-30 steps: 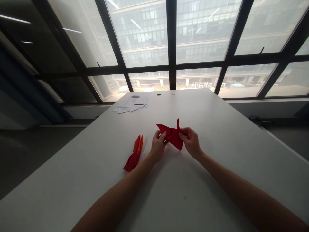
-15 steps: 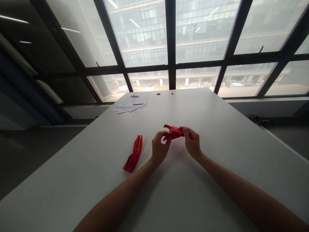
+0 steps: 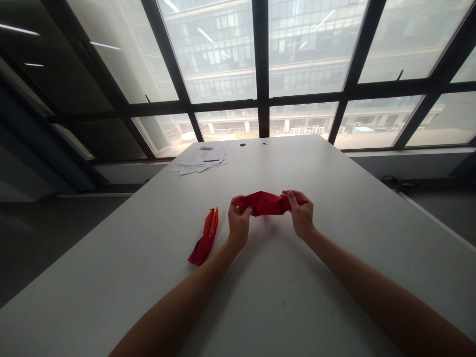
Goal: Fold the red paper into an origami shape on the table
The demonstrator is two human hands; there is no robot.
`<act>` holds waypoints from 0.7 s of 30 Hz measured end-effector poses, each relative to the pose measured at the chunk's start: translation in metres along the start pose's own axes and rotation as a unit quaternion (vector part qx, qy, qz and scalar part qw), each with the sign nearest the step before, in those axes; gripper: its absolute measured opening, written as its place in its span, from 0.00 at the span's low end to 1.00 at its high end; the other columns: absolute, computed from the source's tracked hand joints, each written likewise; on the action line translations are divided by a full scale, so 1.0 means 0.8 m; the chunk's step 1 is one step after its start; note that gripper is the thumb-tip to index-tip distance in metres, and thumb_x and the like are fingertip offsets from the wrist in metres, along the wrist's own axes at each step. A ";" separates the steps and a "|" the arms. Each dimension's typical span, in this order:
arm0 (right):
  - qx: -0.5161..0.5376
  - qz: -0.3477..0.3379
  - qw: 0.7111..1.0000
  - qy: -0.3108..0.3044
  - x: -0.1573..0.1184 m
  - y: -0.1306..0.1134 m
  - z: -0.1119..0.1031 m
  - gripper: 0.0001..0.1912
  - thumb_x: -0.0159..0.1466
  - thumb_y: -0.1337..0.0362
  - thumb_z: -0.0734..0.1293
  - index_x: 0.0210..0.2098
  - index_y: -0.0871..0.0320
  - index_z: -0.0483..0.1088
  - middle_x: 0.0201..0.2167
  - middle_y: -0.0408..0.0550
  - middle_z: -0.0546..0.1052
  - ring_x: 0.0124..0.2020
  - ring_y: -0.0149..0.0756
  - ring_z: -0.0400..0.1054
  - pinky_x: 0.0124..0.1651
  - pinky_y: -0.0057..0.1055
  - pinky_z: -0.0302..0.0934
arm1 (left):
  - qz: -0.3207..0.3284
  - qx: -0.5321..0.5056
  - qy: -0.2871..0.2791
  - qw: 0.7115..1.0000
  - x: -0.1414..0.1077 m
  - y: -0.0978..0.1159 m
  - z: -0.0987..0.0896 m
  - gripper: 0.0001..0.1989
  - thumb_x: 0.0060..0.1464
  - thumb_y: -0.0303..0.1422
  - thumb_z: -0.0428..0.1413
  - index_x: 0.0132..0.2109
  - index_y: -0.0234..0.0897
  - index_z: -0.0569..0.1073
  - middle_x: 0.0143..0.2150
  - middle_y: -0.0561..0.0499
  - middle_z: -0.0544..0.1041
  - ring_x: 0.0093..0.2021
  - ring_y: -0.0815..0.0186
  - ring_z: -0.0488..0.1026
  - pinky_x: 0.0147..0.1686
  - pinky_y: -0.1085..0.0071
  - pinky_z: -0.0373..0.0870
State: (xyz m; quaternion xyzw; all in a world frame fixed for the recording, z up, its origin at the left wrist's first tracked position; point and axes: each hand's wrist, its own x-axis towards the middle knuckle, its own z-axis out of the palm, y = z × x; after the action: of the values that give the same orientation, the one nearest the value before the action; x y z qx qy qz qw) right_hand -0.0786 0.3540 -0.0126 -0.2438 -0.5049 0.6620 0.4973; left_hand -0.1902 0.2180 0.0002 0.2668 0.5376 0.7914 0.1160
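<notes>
A folded red paper piece [image 3: 266, 203] is stretched between my two hands above the white table. My left hand [image 3: 239, 220] pinches its left end, thumb in front. The right end is gripped by my right hand [image 3: 302, 214], with the thumb on top and a narrow red tip showing past the fingers. To the left of my left hand, a second folded piece [image 3: 203, 245], red at the near end and orange at the far end, lies on the table untouched.
The white table [image 3: 290, 163] reaches toward large dark-framed windows. Loose white paper sheets [image 3: 203, 157] lie at its far left, with a small dark strip on them. Two small round holes are near the far edge.
My hands have moved apart, the left one leftward and the right one slightly rightward. The red paper between them now shows a longer, broader face.
</notes>
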 end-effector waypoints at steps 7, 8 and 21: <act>0.027 0.227 0.950 -0.215 0.006 -0.015 -0.009 0.27 0.62 0.39 0.63 0.33 0.58 0.74 0.33 0.54 0.80 0.36 0.45 0.75 0.38 0.42 0.73 | -0.091 -0.137 -0.065 0.984 -0.001 0.007 -0.001 0.25 0.51 0.29 0.61 0.57 0.44 0.70 0.47 0.48 0.78 0.44 0.63 0.75 0.43 0.66 0.72; 0.033 0.236 0.940 -0.244 0.006 -0.018 -0.011 0.25 0.62 0.40 0.65 0.33 0.58 0.74 0.34 0.54 0.80 0.37 0.45 0.75 0.39 0.42 0.73 | -0.097 -0.145 -0.077 0.982 -0.001 0.008 -0.001 0.26 0.52 0.31 0.61 0.58 0.44 0.69 0.49 0.47 0.77 0.45 0.62 0.75 0.44 0.66 0.72; 0.136 0.124 0.978 -0.095 0.043 -0.017 -0.028 0.18 0.51 0.58 0.77 0.37 0.51 0.69 0.29 0.38 0.78 0.30 0.34 0.73 0.32 0.29 0.69 | -0.161 -0.171 -0.120 0.965 -0.005 0.011 -0.002 0.33 0.52 0.36 0.67 0.62 0.46 0.65 0.48 0.48 0.77 0.38 0.68 0.77 0.36 0.73 0.74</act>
State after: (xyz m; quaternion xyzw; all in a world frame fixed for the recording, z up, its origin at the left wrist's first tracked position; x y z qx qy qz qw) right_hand -0.0676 0.3944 -0.0026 -0.1710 -0.4207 0.8012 0.3897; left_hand -0.1868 0.2116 0.0062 0.2459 0.4120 0.8048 0.3493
